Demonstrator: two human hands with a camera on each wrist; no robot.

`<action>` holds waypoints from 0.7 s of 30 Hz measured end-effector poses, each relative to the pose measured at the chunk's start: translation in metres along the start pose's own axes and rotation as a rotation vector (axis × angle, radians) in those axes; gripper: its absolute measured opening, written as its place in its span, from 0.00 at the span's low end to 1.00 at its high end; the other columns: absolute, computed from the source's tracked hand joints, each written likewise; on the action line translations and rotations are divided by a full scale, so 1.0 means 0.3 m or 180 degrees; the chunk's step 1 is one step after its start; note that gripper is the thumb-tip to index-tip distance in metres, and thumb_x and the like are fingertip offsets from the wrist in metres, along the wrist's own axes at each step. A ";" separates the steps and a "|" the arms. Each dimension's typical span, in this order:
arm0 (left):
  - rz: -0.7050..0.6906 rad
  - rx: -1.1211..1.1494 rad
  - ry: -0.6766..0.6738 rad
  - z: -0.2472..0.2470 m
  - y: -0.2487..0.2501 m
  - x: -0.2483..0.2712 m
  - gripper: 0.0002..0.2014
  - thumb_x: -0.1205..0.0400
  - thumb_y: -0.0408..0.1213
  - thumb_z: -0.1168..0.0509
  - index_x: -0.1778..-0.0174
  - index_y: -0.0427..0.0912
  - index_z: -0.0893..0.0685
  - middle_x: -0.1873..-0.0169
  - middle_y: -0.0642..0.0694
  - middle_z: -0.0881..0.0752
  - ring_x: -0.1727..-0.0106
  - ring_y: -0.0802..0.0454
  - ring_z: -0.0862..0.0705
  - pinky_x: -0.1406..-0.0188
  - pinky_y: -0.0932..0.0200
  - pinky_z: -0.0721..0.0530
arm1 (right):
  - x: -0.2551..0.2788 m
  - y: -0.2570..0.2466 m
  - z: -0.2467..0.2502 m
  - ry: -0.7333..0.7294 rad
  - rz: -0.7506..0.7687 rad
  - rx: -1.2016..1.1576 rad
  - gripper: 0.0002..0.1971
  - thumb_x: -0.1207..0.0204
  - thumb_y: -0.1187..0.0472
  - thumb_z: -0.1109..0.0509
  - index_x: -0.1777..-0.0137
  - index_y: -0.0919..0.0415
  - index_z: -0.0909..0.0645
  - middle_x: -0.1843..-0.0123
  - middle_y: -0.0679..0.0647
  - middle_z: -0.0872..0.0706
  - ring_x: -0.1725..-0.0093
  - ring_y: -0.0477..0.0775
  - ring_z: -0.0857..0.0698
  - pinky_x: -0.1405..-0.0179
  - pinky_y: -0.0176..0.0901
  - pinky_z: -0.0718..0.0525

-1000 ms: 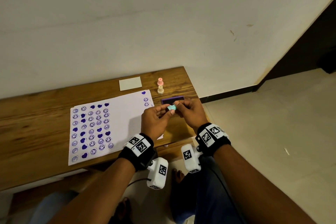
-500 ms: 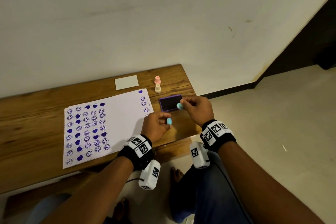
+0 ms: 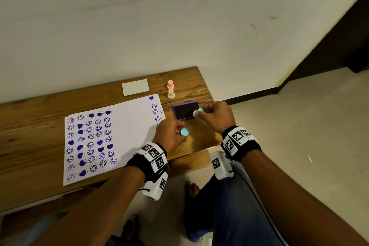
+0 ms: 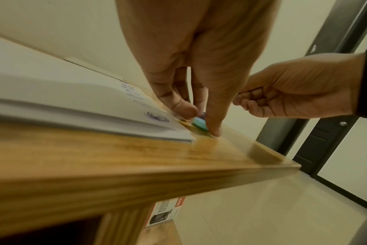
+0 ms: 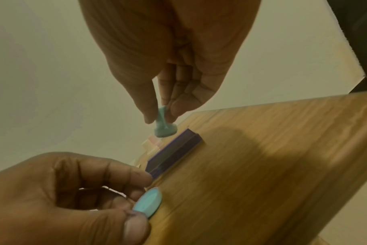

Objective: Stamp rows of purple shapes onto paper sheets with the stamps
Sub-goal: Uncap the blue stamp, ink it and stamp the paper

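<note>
A white paper sheet (image 3: 127, 126) with rows of purple smileys and hearts lies on the wooden bench (image 3: 30, 146). My right hand (image 3: 205, 113) pinches a small teal stamp (image 3: 197, 112) (image 5: 163, 127) by its stem, just above the purple ink pad (image 3: 184, 113) (image 5: 174, 152). My left hand (image 3: 177, 133) holds the stamp's round teal cap (image 3: 184, 132) (image 5: 148, 202) (image 4: 199, 123) low over the bench, beside the sheet's right edge.
A pink stamp (image 3: 170, 84) and a cream stamp (image 3: 171, 94) stand behind the ink pad. A small blank card (image 3: 135, 87) lies near the wall. The bench's right end (image 3: 207, 90) is close to the pad; tiled floor lies beyond.
The two hands pulled apart, separating cap from stamp. The right hand carried the stamp to the ink pad; the left hand lowered with the cap toward the bench.
</note>
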State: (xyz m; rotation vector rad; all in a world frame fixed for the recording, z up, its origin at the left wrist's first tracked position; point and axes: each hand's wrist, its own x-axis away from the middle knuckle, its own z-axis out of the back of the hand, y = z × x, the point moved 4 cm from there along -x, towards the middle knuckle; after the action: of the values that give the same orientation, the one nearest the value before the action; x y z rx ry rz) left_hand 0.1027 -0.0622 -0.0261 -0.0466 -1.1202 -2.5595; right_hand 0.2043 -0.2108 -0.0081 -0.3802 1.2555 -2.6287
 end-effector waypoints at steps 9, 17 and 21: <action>-0.0043 -0.0194 0.0156 0.123 0.003 -0.078 0.24 0.28 0.41 0.22 0.36 0.42 0.15 0.45 0.44 0.13 0.50 0.51 0.15 0.52 0.60 0.16 | -0.041 -0.097 0.006 -0.0211 0.0109 0.0471 0.16 0.25 0.52 0.19 0.41 0.59 0.09 0.49 0.56 0.07 0.47 0.54 0.10 0.49 0.43 0.14; -0.0089 -0.0655 -0.0330 0.139 -0.009 -0.191 0.39 0.35 0.42 0.18 0.27 0.43 0.23 0.35 0.43 0.19 0.38 0.43 0.17 0.39 0.48 0.16 | -0.090 -0.155 -0.049 -0.0283 0.0200 0.1167 0.13 0.25 0.49 0.21 0.46 0.54 0.08 0.48 0.55 0.07 0.46 0.56 0.11 0.55 0.39 0.21; -0.0169 -0.0728 -0.0355 0.129 -0.011 -0.214 0.42 0.36 0.42 0.18 0.26 0.42 0.26 0.33 0.42 0.22 0.39 0.41 0.18 0.40 0.48 0.17 | -0.097 -0.148 -0.074 -0.0294 0.0240 0.1255 0.12 0.25 0.50 0.22 0.46 0.54 0.07 0.51 0.55 0.07 0.49 0.56 0.12 0.58 0.40 0.20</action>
State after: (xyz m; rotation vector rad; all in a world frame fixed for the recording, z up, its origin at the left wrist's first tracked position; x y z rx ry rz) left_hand 0.1577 -0.0131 -0.0125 -0.2207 -0.8711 -2.7508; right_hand 0.2215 -0.1588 0.0092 -0.3707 0.6850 -2.6735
